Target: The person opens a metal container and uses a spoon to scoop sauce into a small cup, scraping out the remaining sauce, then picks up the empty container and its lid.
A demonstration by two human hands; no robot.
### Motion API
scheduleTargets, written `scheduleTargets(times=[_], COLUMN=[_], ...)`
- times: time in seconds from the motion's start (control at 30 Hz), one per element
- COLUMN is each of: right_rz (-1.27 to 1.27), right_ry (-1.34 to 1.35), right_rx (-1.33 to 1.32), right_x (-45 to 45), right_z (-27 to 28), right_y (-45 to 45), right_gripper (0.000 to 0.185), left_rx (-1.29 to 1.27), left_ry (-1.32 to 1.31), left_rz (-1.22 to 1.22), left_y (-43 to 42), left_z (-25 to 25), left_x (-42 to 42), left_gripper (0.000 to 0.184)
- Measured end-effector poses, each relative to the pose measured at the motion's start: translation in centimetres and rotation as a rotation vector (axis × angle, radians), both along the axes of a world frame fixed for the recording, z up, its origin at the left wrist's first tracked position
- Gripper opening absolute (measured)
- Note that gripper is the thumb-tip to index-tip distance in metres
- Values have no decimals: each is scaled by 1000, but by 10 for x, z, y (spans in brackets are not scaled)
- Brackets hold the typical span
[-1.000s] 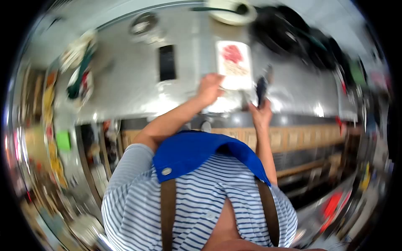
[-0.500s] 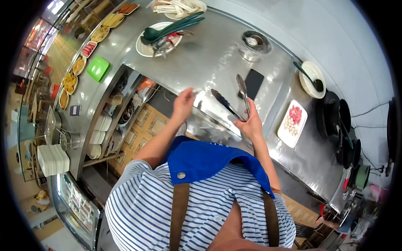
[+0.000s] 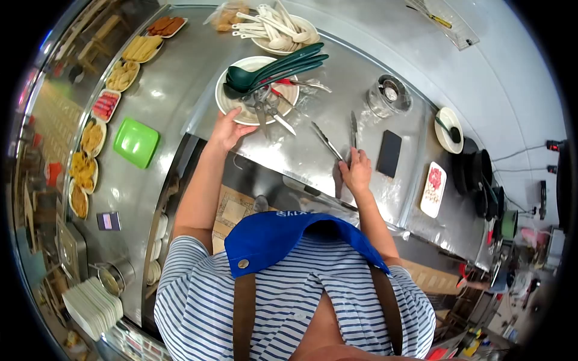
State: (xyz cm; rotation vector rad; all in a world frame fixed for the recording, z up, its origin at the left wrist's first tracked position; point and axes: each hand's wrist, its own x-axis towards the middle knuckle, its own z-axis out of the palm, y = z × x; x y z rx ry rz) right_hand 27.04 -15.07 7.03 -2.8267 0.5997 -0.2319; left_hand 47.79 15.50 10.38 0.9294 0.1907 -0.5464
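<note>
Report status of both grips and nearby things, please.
Left grip at rim of white bowl, hold unclear. Right grip holds tongs, tips apart. Green ladles and scissors crowd bowl.

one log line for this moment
left hand: at bowl rim; right hand: holding tongs, tips apart; bowl contents: green ladles, scissors; near tongs: black phone

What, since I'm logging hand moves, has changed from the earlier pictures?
The left hand has moved left from the white tray to the utensil bowl, touching its near rim. The right hand has carried the tongs from beside the tray to left of the phone. The tongs stay held; tray and phone stay put.
</note>
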Motion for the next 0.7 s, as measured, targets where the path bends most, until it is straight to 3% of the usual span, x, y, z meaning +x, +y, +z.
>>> scheduleTargets(times=[0.23, 0.5, 0.63, 0.7], right_rz=[67, 120, 120, 192], right_ry=[-50, -202, -186, -226], right_rx=[-56, -21, 20, -108], right_x=[-3, 3, 11, 15], right_z=[-3, -13, -29, -52], right_y=[-2, -18, -28, -37], right_gripper=[44, 38, 38, 38], left_rx=[52, 186, 110, 15], left_ry=[-27, 45, 69, 177], left_rz=[-41, 108, 198, 272], left_y=[4, 15, 48, 60], left_z=[-10, 25, 17, 30], left_x=[16, -22, -17, -12], left_gripper=[50, 57, 56, 52])
